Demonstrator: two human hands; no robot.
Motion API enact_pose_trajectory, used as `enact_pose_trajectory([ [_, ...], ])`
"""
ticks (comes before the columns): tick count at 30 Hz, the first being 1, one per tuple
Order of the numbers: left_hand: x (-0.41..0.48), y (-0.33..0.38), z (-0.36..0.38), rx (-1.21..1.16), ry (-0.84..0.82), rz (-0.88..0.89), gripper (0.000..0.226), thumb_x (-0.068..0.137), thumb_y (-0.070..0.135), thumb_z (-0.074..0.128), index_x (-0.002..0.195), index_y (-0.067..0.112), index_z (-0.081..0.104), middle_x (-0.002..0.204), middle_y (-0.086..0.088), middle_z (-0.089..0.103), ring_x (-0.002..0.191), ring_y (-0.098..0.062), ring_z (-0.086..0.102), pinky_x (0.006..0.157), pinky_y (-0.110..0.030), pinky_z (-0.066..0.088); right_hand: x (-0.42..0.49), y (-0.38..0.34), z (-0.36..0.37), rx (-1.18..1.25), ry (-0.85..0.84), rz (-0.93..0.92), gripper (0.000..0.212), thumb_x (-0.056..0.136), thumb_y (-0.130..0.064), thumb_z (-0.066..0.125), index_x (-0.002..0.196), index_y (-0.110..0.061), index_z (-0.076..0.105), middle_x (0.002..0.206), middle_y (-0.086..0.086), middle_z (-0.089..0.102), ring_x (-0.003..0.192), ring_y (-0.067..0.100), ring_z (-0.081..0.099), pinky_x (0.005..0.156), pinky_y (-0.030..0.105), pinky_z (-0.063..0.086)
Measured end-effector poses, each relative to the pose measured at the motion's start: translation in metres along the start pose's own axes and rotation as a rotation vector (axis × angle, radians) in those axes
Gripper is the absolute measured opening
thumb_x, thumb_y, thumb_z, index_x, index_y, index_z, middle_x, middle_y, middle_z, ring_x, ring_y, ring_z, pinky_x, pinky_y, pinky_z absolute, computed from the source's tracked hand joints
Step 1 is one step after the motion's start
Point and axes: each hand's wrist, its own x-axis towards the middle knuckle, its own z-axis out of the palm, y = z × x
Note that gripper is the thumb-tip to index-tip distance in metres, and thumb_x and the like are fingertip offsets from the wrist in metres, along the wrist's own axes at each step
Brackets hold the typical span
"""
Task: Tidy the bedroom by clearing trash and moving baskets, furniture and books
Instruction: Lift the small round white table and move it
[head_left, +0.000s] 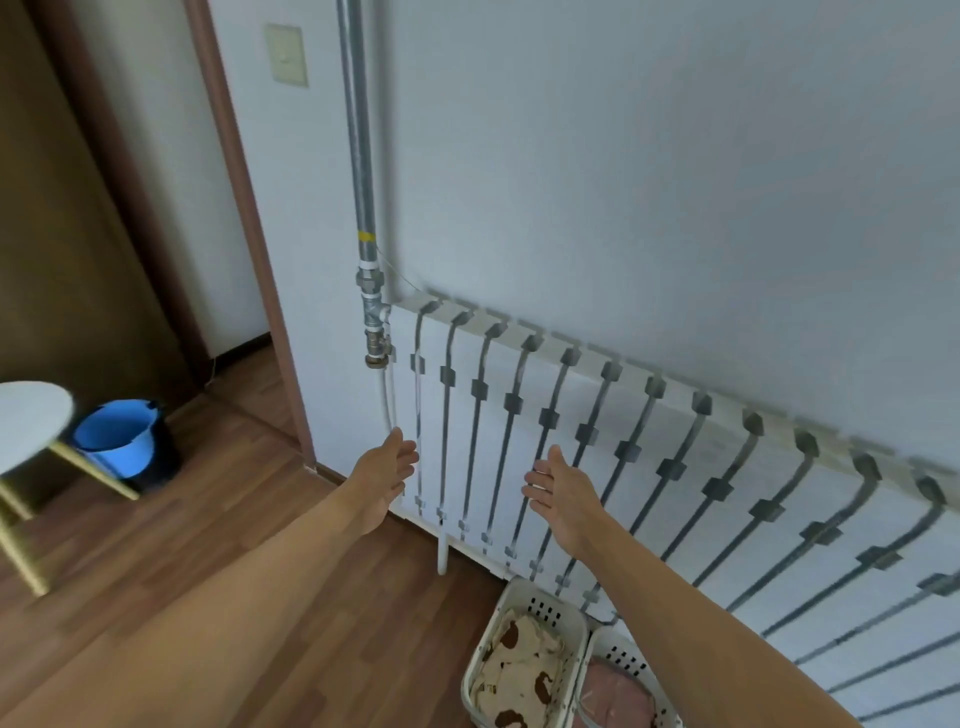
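Observation:
Two white plastic laundry baskets stand side by side on the wooden floor against the radiator. The left basket (480, 660) holds cream cloth with brown patches. The right basket (602, 644) holds pink cloth and is partly hidden by my right forearm. Both my arms reach forward above the floor. My left hand (387, 475) is held out with straight fingers and holds nothing. My right hand (558, 491) is likewise spread, palm facing left, empty, in front of the radiator. Neither hand touches a basket.
A long white radiator (675, 467) runs along the wall, with a metal pipe (358, 182) at its left end. At the left stand a round white stool with gold legs (28, 431) and a blue bucket (117, 439), near a doorway.

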Motion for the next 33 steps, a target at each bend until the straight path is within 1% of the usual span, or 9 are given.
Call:
enact_pose_trajectory([
  [7, 0.014, 0.025, -0.069, -0.071, 0.090, 0.018, 0.057, 0.102, 0.043, 0.029, 0.141, 0.004, 0.041, 0.147, -0.010, 0.043, 0.137, -0.024, 0.037, 0.112, -0.034, 0.027, 0.022, -0.014, 0.087, -0.070, -0.093, 0.006, 0.056, 0.102, -0.041, 0.034, 0.139, 0.001, 0.042, 0.141, 0.016, 0.049, 0.128, 0.030, 0.049, 0.113, 0.039, 0.034],
  [15, 0.045, 0.060, -0.185, -0.111, 0.179, 0.041, 0.057, 0.102, 0.045, 0.028, 0.142, 0.007, 0.039, 0.148, -0.008, 0.041, 0.138, -0.024, 0.037, 0.115, -0.036, 0.025, 0.060, -0.029, 0.216, -0.142, -0.192, 0.018, 0.055, 0.102, -0.042, 0.035, 0.136, 0.001, 0.046, 0.137, 0.017, 0.052, 0.124, 0.029, 0.052, 0.109, 0.035, 0.039],
  [17, 0.048, 0.068, -0.211, -0.117, 0.192, 0.043, 0.057, 0.102, 0.045, 0.026, 0.144, 0.007, 0.037, 0.149, -0.009, 0.039, 0.139, -0.024, 0.035, 0.115, -0.036, 0.024, 0.067, -0.031, 0.245, -0.154, -0.218, 0.018, 0.058, 0.102, -0.040, 0.035, 0.135, 0.007, 0.044, 0.139, 0.024, 0.048, 0.127, 0.033, 0.050, 0.110, 0.037, 0.037],
  [20, 0.053, 0.078, -0.262, -0.142, 0.241, 0.038, 0.057, 0.102, 0.044, 0.026, 0.144, 0.007, 0.036, 0.150, -0.009, 0.037, 0.139, -0.025, 0.034, 0.116, -0.038, 0.023, 0.080, -0.029, 0.302, -0.179, -0.254, 0.044, 0.061, 0.103, -0.037, 0.035, 0.139, 0.012, 0.032, 0.145, 0.030, 0.033, 0.135, 0.040, 0.036, 0.116, 0.045, 0.027],
  [21, 0.054, 0.080, -0.275, -0.148, 0.252, 0.036, 0.057, 0.102, 0.045, 0.026, 0.144, 0.008, 0.036, 0.150, -0.009, 0.037, 0.139, -0.025, 0.034, 0.117, -0.038, 0.022, 0.081, -0.029, 0.316, -0.186, -0.264, 0.054, 0.062, 0.103, -0.037, 0.035, 0.140, 0.012, 0.031, 0.145, 0.030, 0.031, 0.136, 0.041, 0.034, 0.116, 0.046, 0.024],
  [22, 0.054, 0.081, -0.291, -0.157, 0.265, 0.034, 0.056, 0.102, 0.044, 0.025, 0.144, 0.008, 0.036, 0.150, -0.009, 0.037, 0.139, -0.025, 0.034, 0.117, -0.039, 0.022, 0.085, -0.026, 0.333, -0.198, -0.280, 0.059, 0.061, 0.103, -0.038, 0.035, 0.139, 0.011, 0.035, 0.146, 0.028, 0.036, 0.135, 0.039, 0.038, 0.117, 0.045, 0.025],
  [25, 0.055, 0.083, -0.334, -0.191, 0.312, 0.028, 0.056, 0.102, 0.044, 0.025, 0.143, 0.009, 0.037, 0.150, -0.009, 0.039, 0.139, -0.025, 0.035, 0.117, -0.039, 0.022, 0.090, -0.019, 0.377, -0.221, -0.326, 0.074, 0.055, 0.102, -0.042, 0.033, 0.136, 0.000, 0.046, 0.140, 0.015, 0.051, 0.128, 0.030, 0.049, 0.114, 0.038, 0.033],
  [28, 0.052, 0.083, -0.371, -0.235, 0.362, 0.008, 0.056, 0.103, 0.044, 0.024, 0.144, 0.008, 0.036, 0.150, -0.008, 0.038, 0.139, -0.024, 0.034, 0.117, -0.038, 0.022, 0.092, -0.011, 0.417, -0.279, -0.366, 0.086, 0.056, 0.102, -0.043, 0.033, 0.138, -0.002, 0.044, 0.140, 0.013, 0.050, 0.127, 0.028, 0.050, 0.112, 0.037, 0.036],
  [33, 0.045, 0.079, -0.423, -0.303, 0.446, 0.004, 0.056, 0.103, 0.042, 0.025, 0.144, 0.007, 0.036, 0.150, -0.009, 0.039, 0.139, -0.024, 0.035, 0.117, -0.038, 0.022, 0.093, -0.006, 0.474, -0.374, -0.477, 0.093, 0.058, 0.102, -0.045, 0.030, 0.143, -0.005, 0.038, 0.145, 0.013, 0.045, 0.131, 0.028, 0.046, 0.115, 0.038, 0.032],
])
